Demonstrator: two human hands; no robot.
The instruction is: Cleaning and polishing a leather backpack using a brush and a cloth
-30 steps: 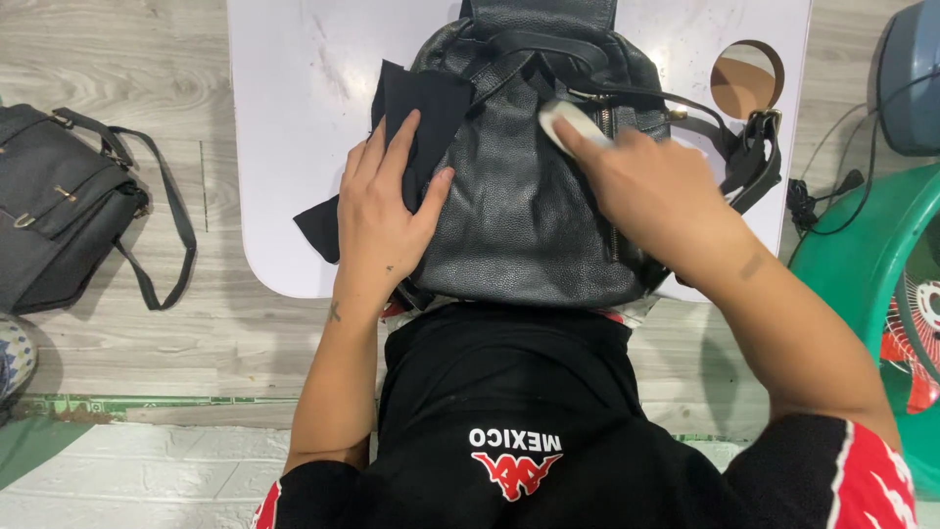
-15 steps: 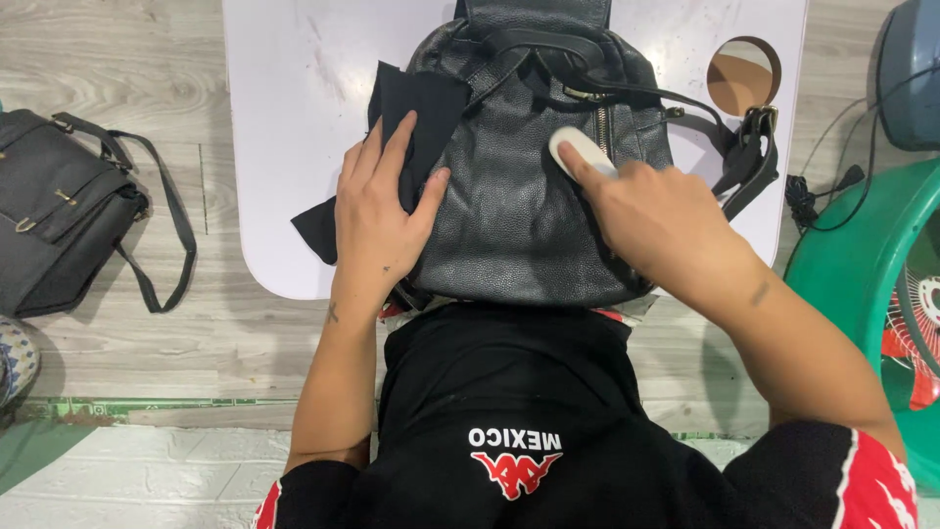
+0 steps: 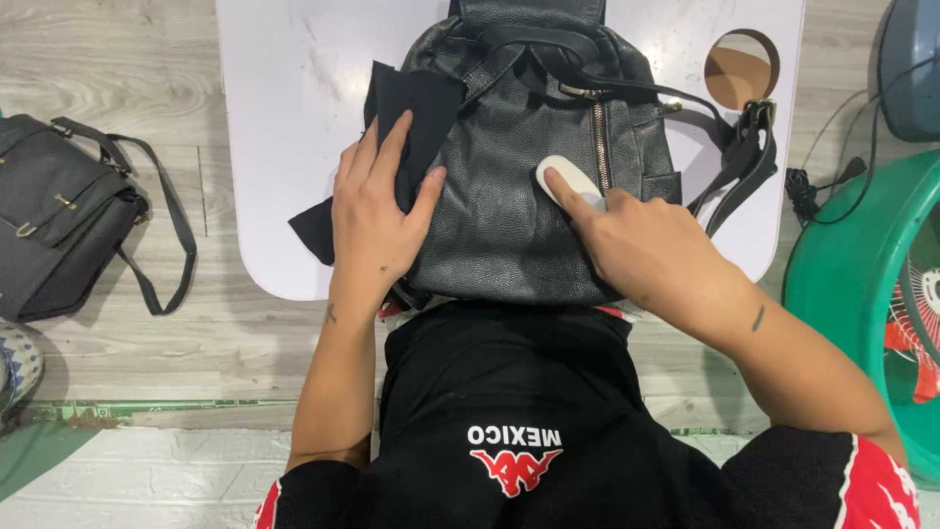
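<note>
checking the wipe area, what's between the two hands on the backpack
In the head view, only bare pebbled black leather of the backpack lies between the left hand on the black cloth and the right hand pressing the small white pad.

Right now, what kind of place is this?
Likely a home floor workspace: low white table on wood-look flooring, a green fan beside it, a grey handbag on the floor.

Off to the side, a grey handbag [image 3: 59,230] lies on the wooden floor [image 3: 127,59], a green fan [image 3: 871,294] standing opposite.
</note>
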